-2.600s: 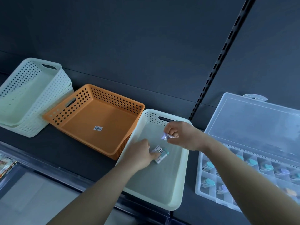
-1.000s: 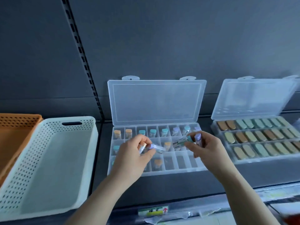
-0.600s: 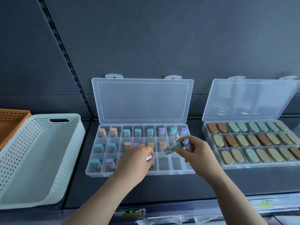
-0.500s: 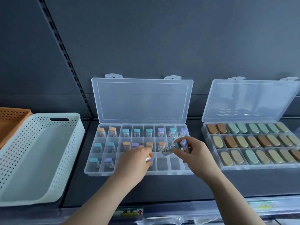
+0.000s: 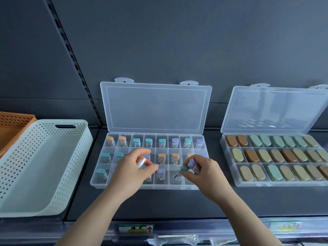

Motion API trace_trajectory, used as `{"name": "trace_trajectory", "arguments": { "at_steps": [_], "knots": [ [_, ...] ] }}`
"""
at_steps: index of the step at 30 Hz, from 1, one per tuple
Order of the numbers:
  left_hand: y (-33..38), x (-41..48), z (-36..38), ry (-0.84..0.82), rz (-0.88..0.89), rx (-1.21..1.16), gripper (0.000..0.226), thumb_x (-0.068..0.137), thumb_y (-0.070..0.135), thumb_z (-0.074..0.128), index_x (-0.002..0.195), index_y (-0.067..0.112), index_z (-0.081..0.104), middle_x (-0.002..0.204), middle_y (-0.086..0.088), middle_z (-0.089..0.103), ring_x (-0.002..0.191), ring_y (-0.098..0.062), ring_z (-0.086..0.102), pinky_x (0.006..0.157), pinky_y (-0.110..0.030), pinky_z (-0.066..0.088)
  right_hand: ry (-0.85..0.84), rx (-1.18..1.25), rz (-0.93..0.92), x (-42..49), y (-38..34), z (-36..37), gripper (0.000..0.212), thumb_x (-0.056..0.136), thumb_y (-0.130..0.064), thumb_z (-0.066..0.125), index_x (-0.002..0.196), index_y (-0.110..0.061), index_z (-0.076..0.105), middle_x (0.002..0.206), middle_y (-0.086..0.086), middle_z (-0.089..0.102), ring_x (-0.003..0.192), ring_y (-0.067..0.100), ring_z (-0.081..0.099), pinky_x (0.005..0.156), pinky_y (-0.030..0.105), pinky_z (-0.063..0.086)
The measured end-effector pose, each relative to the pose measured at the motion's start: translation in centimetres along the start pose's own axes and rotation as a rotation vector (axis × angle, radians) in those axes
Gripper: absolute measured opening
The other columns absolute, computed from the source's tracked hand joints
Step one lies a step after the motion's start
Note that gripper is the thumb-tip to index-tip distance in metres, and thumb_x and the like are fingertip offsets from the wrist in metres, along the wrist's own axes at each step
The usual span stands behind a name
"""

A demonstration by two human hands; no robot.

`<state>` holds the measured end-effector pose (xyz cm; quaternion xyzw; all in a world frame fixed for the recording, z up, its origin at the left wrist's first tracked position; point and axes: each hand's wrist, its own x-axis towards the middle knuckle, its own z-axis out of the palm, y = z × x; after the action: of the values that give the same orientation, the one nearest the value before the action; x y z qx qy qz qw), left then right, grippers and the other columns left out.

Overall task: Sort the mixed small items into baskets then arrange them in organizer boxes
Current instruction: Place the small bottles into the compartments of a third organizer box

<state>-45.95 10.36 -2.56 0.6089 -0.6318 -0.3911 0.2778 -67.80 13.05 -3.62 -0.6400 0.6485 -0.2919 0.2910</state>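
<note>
A clear organizer box [image 5: 99, 181] with its lid up sits on the dark shelf, with small capped vials in orange, teal and purple standing in its cells. My left hand [image 5: 131, 172] hovers over the box's lower middle cells and pinches one small vial [image 5: 142, 162]. A purple-capped vial [image 5: 161, 173] stands in the cell just right of that hand. My right hand [image 5: 204, 172] holds two vials over the lower right cells, a teal-capped one [image 5: 181, 171] and a purple-capped one [image 5: 192, 164].
A white perforated basket [image 5: 71, 157] stands left of the box, with an orange basket [image 5: 16, 119] behind it. At the right a second open organizer box [image 5: 229, 162] holds several oval tan, green and brown pieces. The shelf edge with labels runs along the front.
Both hands left the white basket carrying vials and now work over the organizer box. A purple-capped vial now stands in a bottom-row cell, and my left hand has lifted slightly.
</note>
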Motion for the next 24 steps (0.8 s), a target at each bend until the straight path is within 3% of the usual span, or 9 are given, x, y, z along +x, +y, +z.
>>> {"name": "trace_trajectory", "arguments": {
  "at_steps": [3,5,9,13,15,18,20,22,24],
  "knots": [
    [0.0,-0.3,-0.2,0.043,-0.077,-0.175,0.015,0.09,0.032,0.061,0.104,0.026,0.061,0.081,0.008,0.063,0.058,0.0,0.06,0.06,-0.027,0.047,-0.044,-0.078,-0.015,0.3,0.4,1.2,0.032,0.08,-0.02,0.071,0.064,-0.032,0.046,0.075,-0.016,0.064,0.061,0.002,0.051,0.054,0.013,0.037],
    [0.2,-0.3,-0.2,0.043,-0.134,-0.313,0.012,0.095,0.028,0.054,0.098,0.02,0.063,0.078,0.001,0.063,0.053,-0.006,0.054,0.06,-0.029,0.052,-0.082,-0.152,-0.023,0.4,0.4,1.7,0.035,0.082,-0.019,0.068,0.063,-0.033,0.041,0.078,-0.016,0.061,0.068,-0.001,0.053,0.057,0.014,0.039],
    [0.7,-0.4,-0.2,0.02,-0.242,-0.597,0.019,0.099,0.015,0.047,0.099,0.011,0.065,0.081,-0.006,0.067,0.066,-0.017,0.056,0.08,-0.047,0.057,-0.125,-0.226,-0.044,0.7,0.0,1.8,0.032,0.082,-0.021,0.063,0.064,-0.033,0.041,0.079,-0.013,0.062,0.07,0.003,0.053,0.065,0.024,0.046],
    [0.4,-0.5,-0.2,-0.005,-0.207,-0.61,0.014,0.097,0.018,0.052,0.106,0.014,0.062,0.097,-0.001,0.074,0.095,-0.019,0.066,0.09,-0.048,0.053,-0.165,-0.219,-0.046,0.8,0.1,1.6,0.029,0.08,-0.021,0.065,0.065,-0.034,0.043,0.086,-0.011,0.064,0.076,0.007,0.054,0.07,0.028,0.05],
    [0.4,-0.5,-0.2,-0.011,-0.165,-0.572,0.014,0.096,0.017,0.053,0.108,0.015,0.061,0.1,0.003,0.074,0.103,-0.018,0.064,0.09,-0.043,0.052,-0.155,-0.176,-0.05,0.6,0.2,1.2,0.029,0.077,-0.023,0.069,0.067,-0.034,0.045,0.09,-0.013,0.065,0.078,0.005,0.055,0.07,0.02,0.048],
    [0.7,-0.4,0.0,-0.006,-0.118,-0.567,0.014,0.093,0.015,0.058,0.107,0.016,0.062,0.1,0.004,0.074,0.097,-0.018,0.066,0.08,-0.036,0.053,-0.057,-0.027,-0.006,0.3,0.4,0.1,0.017,0.075,-0.027,0.076,0.075,-0.026,0.058,0.086,-0.018,0.064,0.072,0.004,0.056,0.062,0.011,0.044],
    [1.1,-0.3,0.4,-0.004,-0.097,-0.57,0.015,0.088,0.014,0.065,0.102,0.019,0.066,0.096,0.003,0.074,0.088,-0.02,0.067,0.076,-0.035,0.056,-0.001,0.133,0.082,0.0,0.3,-0.9,0.017,0.079,-0.029,0.074,0.083,-0.016,0.064,0.082,-0.02,0.065,0.069,0.005,0.059,0.061,0.015,0.048],
    [1.8,-0.3,1.2,-0.019,-0.074,-0.545,0.014,0.085,0.011,0.069,0.097,0.019,0.069,0.094,0.001,0.073,0.084,-0.018,0.069,0.071,-0.026,0.055,0.003,0.276,0.142,-0.2,0.2,-1.9,0.01,0.087,-0.028,0.064,0.089,-0.018,0.066,0.071,-0.016,0.063,0.062,0.007,0.056,0.061,0.022,0.051],
    [2.4,-0.2,2.2,-0.055,-0.045,-0.517,0.013,0.083,0.007,0.07,0.092,0.016,0.068,0.091,0.001,0.073,0.084,-0.015,0.069,0.072,-0.024,0.055,-0.008,0.437,0.187,-0.5,0.0,-2.8,0.016,0.096,-0.022,0.05,0.096,-0.02,0.066,0.068,-0.004,0.059,0.061,0.012,0.055,0.063,0.027,0.052]
  ]
}}
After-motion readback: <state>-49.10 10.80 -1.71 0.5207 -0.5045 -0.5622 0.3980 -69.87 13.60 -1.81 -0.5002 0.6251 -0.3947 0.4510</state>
